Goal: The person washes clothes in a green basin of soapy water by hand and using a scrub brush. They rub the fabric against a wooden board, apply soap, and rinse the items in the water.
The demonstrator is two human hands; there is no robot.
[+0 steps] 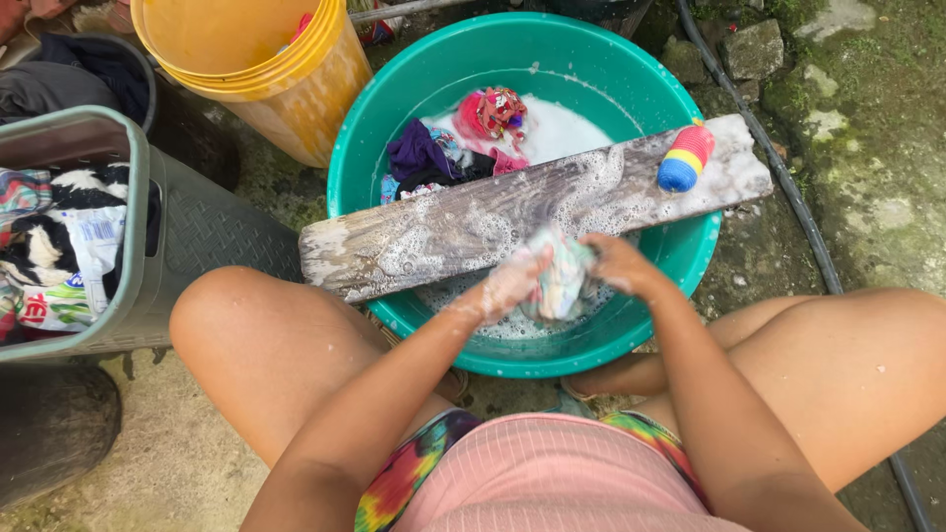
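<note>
Outdoors, wet concrete w/ green basin [374, 148]: both hands, left hand [507, 286] & right hand [616, 264], closed on soapy cloth [560, 281], washboard plank [443, 232] at 12 o'clock.

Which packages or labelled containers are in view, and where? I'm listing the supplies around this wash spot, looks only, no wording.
Plastic bag: in the grey-green basket at the far left, among clothes; crumpled, white with blue, red and green print.
Bottle: lying on the far right end of the soapy wooden board across the green basin; small, ribbed, red, yellow and blue bands.
</note>
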